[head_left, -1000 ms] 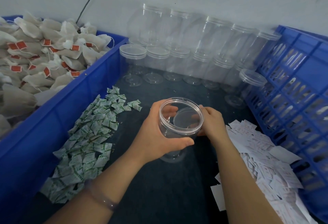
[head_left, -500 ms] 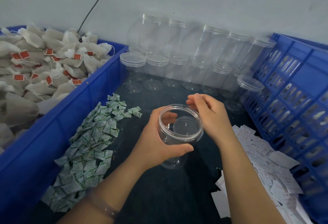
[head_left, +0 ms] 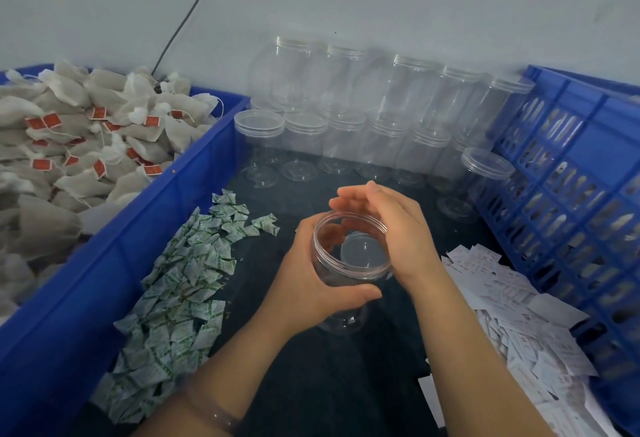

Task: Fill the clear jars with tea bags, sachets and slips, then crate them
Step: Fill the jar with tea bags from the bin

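Observation:
An open, empty clear jar (head_left: 362,254) stands upright on the dark table in the middle of the view. My left hand (head_left: 308,286) grips its near left side, thumb curled across the front. My right hand (head_left: 398,228) lies against the jar's far right rim, fingers stretched leftward past the mouth, with nothing seen in it. Tea bags (head_left: 86,145) with red tags fill the blue bin (head_left: 145,228) on the left. Green-printed sachets (head_left: 180,280) lie in a strip beside that bin. White paper slips (head_left: 502,315) are heaped on the right.
Two stacked rows of lidded clear jars (head_left: 346,131) line the back wall. A blue slotted crate (head_left: 571,194) stands at the right, one lidded jar (head_left: 485,177) against it. A black cable (head_left: 187,17) runs down the wall.
My right hand has come up from the jar's right side to its far rim, fingers now reaching left over it. The left hand keeps its grip; the jar has barely moved.

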The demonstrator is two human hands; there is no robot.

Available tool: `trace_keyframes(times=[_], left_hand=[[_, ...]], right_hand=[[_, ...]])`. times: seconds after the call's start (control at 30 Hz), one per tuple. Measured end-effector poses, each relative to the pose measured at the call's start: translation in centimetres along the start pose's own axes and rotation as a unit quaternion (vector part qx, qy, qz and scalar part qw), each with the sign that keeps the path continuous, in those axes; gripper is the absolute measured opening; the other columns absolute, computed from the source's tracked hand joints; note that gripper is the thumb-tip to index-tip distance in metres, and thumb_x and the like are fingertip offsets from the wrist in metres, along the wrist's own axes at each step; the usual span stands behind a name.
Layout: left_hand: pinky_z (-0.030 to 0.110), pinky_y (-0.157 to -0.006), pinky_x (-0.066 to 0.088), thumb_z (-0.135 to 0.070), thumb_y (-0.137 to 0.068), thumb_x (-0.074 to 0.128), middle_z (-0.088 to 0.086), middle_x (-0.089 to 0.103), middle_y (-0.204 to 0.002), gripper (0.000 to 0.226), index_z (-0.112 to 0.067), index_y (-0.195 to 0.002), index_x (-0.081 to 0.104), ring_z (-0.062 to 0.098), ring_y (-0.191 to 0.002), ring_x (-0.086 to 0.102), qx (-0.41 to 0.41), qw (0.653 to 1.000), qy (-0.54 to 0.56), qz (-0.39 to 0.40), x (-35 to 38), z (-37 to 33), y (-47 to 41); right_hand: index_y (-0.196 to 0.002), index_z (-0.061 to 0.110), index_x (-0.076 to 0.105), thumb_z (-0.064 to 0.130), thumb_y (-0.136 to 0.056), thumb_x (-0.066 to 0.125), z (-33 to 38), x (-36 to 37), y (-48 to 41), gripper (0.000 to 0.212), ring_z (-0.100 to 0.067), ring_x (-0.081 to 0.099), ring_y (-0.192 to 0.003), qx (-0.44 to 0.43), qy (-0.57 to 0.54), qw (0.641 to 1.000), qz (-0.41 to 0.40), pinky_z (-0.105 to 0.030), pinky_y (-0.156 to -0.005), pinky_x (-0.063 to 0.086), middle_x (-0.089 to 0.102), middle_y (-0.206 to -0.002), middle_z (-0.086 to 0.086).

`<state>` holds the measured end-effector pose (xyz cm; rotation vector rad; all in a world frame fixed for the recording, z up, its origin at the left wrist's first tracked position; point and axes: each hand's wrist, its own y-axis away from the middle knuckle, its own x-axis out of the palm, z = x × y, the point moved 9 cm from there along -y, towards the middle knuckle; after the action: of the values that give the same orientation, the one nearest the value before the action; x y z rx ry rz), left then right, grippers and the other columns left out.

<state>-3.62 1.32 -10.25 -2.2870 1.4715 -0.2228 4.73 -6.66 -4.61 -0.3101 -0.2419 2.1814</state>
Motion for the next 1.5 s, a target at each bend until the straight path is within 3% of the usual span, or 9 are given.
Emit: trace_keyframes(times=[0.17, 0.27, 0.5, 0.63, 0.73, 0.93, 1.07, 1.23, 1.5], left_hand=[[0.014, -0.093, 0.044, -0.043, -0.053, 0.08, -0.023, 0.057, -0.12, 0.08, -0.029, -0.123, 0.045, 0.0, -0.117, 0.055, 0.011, 1.0, 0.014, -0.003, -0.1, -0.2, -0.1], [0.019, -0.094, 0.045, -0.047, -0.078, 0.048, -0.01, 0.061, -0.118, 0.051, -0.022, -0.123, 0.049, 0.005, -0.113, 0.058, 0.014, 0.998, 0.057, -0.028, -0.8, -0.3, 0.1], [0.016, -0.079, 0.05, -0.061, -0.084, 0.026, -0.003, 0.073, -0.096, 0.066, -0.011, -0.104, 0.063, 0.007, -0.093, 0.067, -0.038, 0.975, 0.111, -0.188, -4.6, -0.2, 1.6], [0.039, -0.097, 0.048, -0.041, -0.101, 0.026, 0.003, 0.068, -0.105, 0.045, -0.014, -0.108, 0.062, 0.013, -0.102, 0.063, -0.066, 0.964, 0.06, -0.249, -6.4, -1.0, 3.4], [0.024, -0.098, 0.046, -0.018, -0.104, 0.034, -0.006, 0.064, -0.112, 0.025, -0.021, -0.113, 0.057, 0.0, -0.107, 0.059, -0.031, 0.961, -0.001, -0.275, -7.9, -5.0, 4.7], [-0.005, -0.078, 0.036, -0.023, -0.101, 0.041, -0.022, 0.055, -0.113, 0.028, -0.033, -0.123, 0.055, -0.024, -0.094, 0.048, 0.059, 0.968, -0.229, -0.079, -8.7, -17.9, 3.5], [0.015, -0.082, 0.045, -0.021, -0.098, 0.047, -0.013, 0.064, -0.103, 0.021, -0.025, -0.111, 0.064, -0.007, -0.088, 0.057, 0.017, 0.899, -0.432, -0.064, -15.1, -21.7, -1.5], [0.03, -0.092, 0.045, -0.018, -0.095, 0.056, 0.004, 0.055, -0.132, 0.037, -0.013, -0.132, 0.052, 0.02, -0.111, 0.055, -0.251, 0.752, -0.602, 0.101, -21.8, -10.1, -3.2], [0.025, -0.064, 0.037, -0.021, -0.095, 0.051, 0.007, 0.064, -0.111, 0.027, -0.011, -0.12, 0.056, 0.019, -0.085, 0.055, -0.288, 0.752, -0.578, 0.133, -22.5, -1.8, -1.2]], right_hand=[[-0.097, 0.014, 0.071, 0.023, -0.105, 0.032, -0.9, 0.0, 0.0, 0.041, -0.02, 0.073, -0.09, 0.006, -0.068, 0.998, -0.011, -0.025, -0.077, 0.057, 0.077, -0.092, -0.006], [-0.1, 0.012, 0.068, 0.046, -0.1, 0.022, -2.3, 0.7, 0.6, 0.058, -0.021, 0.072, -0.092, 0.041, -0.155, 0.987, -0.029, -0.026, -0.082, 0.055, 0.077, -0.092, -0.005], [-0.1, 0.015, 0.074, 0.058, -0.096, 0.018, -5.7, 5.0, 4.3, 0.07, -0.022, 0.069, -0.103, 0.102, -0.221, 0.968, -0.057, -0.034, -0.094, 0.049, 0.074, -0.104, -0.011], [-0.083, 0.016, 0.08, 0.051, -0.104, 0.016, -6.5, 6.0, 4.9, 0.076, -0.013, 0.072, -0.09, 0.142, -0.22, 0.964, -0.05, -0.028, -0.08, 0.048, 0.077, -0.095, -0.006], [-0.095, 0.009, 0.073, 0.035, -0.108, 0.02, -6.4, 5.8, 4.7, 0.06, -0.01, 0.073, -0.084, 0.122, -0.172, 0.975, -0.067, -0.022, -0.074, 0.051, 0.077, -0.09, -0.004], [-0.102, -0.001, 0.067, 0.004, -0.107, 0.031, -5.8, 7.0, 3.9, 0.037, -0.001, 0.071, -0.07, 0.083, -0.147, 0.984, -0.056, -0.009, -0.057, 0.05, 0.075, -0.075, 0.008], [-0.095, 0.001, 0.067, 0.017, -0.108, 0.029, -6.2, 7.9, 3.4, 0.043, -0.007, 0.071, -0.066, 0.103, -0.192, 0.974, -0.065, -0.015, -0.053, 0.052, 0.075, -0.073, -0.001], [-0.092, 0.004, 0.07, 0.027, -0.108, 0.028, -6.8, 8.1, 2.9, 0.05, -0.017, 0.074, -0.075, 0.111, -0.211, 0.968, -0.074, -0.025, -0.06, 0.057, 0.076, -0.084, -0.011], [-0.094, 0.001, 0.07, 0.032, -0.107, 0.024, -7.6, 8.4, 2.9, 0.056, -0.025, 0.071, -0.082, 0.116, -0.267, 0.954, -0.071, -0.043, -0.09, 0.049, 0.075, -0.089, -0.016]])
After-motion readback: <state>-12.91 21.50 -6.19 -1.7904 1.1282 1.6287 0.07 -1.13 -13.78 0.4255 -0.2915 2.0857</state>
